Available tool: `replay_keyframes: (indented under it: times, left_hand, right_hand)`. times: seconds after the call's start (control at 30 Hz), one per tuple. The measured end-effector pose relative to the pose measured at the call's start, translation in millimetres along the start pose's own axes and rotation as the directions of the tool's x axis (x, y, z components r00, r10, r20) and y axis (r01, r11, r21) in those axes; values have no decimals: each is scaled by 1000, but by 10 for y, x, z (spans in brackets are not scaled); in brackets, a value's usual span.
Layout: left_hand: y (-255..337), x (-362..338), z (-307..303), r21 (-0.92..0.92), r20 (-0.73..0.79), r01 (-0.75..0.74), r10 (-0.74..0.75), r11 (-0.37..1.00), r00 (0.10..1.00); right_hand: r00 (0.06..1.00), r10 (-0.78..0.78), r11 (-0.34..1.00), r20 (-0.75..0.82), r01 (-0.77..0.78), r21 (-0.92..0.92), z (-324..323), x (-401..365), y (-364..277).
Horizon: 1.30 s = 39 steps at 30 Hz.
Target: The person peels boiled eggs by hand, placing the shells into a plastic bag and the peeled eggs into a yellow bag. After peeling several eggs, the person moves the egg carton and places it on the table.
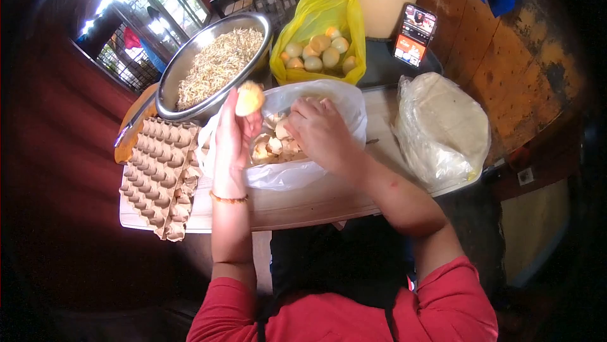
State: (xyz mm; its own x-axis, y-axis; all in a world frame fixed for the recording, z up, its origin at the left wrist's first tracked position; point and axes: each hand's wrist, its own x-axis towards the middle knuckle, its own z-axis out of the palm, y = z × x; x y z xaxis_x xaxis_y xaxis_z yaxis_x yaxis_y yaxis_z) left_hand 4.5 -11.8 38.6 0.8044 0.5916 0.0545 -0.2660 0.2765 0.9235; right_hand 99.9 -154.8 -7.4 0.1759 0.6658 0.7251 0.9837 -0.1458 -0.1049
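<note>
My left hand (232, 136) is raised over the left side of a white plastic bag (346, 103), its fingers closed around a yellowish egg (250, 99). The egg looks peeled, at least in part, and is slightly blurred. Broken eggshells (275, 145) lie inside the bag. Above them, at the bag's right half, my right hand (321, 132) has its fingers curled down and pressed together. Whatever sits between those fingertips is hidden from me. Behind the white bag, a yellow plastic bag (303, 16) stands open with several whole eggs (319, 51) in it.
A metal bowl (165, 83) of bean sprouts (221, 57) stands back left. Cardboard egg trays (158, 171) lie at the left edge of the table (303, 206). On the right is a plastic-wrapped stack of pale round sheets (446, 127). A phone (415, 34) leans against a jug (379, 4).
</note>
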Motion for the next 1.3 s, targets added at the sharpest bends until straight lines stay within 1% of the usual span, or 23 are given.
replay_keyframes:
  times: [0.03,0.07,0.13,0.23,0.3,0.33,0.4,0.57,0.63,0.7,0.73,0.83,0.87,0.93,0.97,1.0,1.03,1.07,1.13,1.17,1.2,1.23,1.3]
  left_hand:
    - [88,24,115,173,-94,-36,52,984,994]
    - [171,129,113,229,74,-100,86,968,994]
    - [211,375,387,365,96,-185,160,912,982]
    - [149,961,623,687,334,-378,193,621,923]
    - [-120,1601,596,846,394,-426,162,322,905]
    - [-178,1783,627,842,396,-431,171,324,902]
    - [-255,2083,713,889,419,-445,205,105,885]
    - [-439,2509,579,875,428,-475,312,90,848]
    - [-462,2456,624,910,414,-331,504,-250,758]
    - [-303,2347,641,900,435,-339,519,-273,736]
    - [-219,2259,635,893,449,-365,590,-264,671]
    - [105,2008,598,843,477,-490,730,-223,489]
    - [215,1879,505,857,461,-464,738,-225,493]
    - [450,1477,406,818,507,-495,773,-293,381]
    - [774,873,387,822,548,-390,762,-414,345]
    - [841,675,106,614,787,65,616,-787,31]
    - [843,843,-303,817,577,-341,677,-465,458]
    - [1099,639,-509,775,630,-306,647,-552,430]
    - [1332,218,-1256,871,446,-134,645,-473,621]
    - [1439,-83,-1566,947,262,-116,510,-300,819]
    - [1482,-378,-1783,983,-65,112,293,-145,954]
    - [1546,-769,-1653,968,-184,198,102,-154,978]
    - [1244,-1053,-2160,958,-137,148,62,-245,989]
  right_hand:
    - [999,13,1000,-50,-13,7,-18,9,-5]
    - [995,25,1000,-100,-23,16,-33,21,-14]
    - [989,29,998,-142,-20,59,-55,51,-48]
    - [991,12,994,-135,3,113,-148,36,-46]
    - [996,-17,992,-87,27,121,-193,19,-21]
    - [997,-22,991,-73,31,128,-202,23,-5]
    - [999,-19,988,-45,25,150,-214,24,42]
    - [997,4,992,-80,6,127,-178,32,129]
    - [998,27,995,-52,-22,100,-171,29,141]
    - [991,11,997,-133,-1,77,-81,10,153]
    - [989,-29,1000,-143,30,3,-93,45,158]
    - [991,-26,986,-133,48,162,-123,67,163]
    - [987,-51,989,-151,71,130,-133,71,170]
    - [982,-83,990,-167,100,96,-177,80,184]
    - [987,-65,991,-147,80,104,-202,92,174]
    - [991,-45,992,-126,59,110,-219,99,170]
    - [991,-57,991,-123,71,112,-215,98,181]
    - [992,-28,994,-119,41,105,-196,85,207]
    - [997,2,996,-81,5,90,-177,63,294]
    - [997,-10,996,-76,16,89,-178,68,289]
    - [992,26,999,-124,-20,45,-183,85,265]
    - [982,59,998,-177,-60,0,-191,112,216]
    - [976,26,999,-216,-32,-27,-204,194,33]
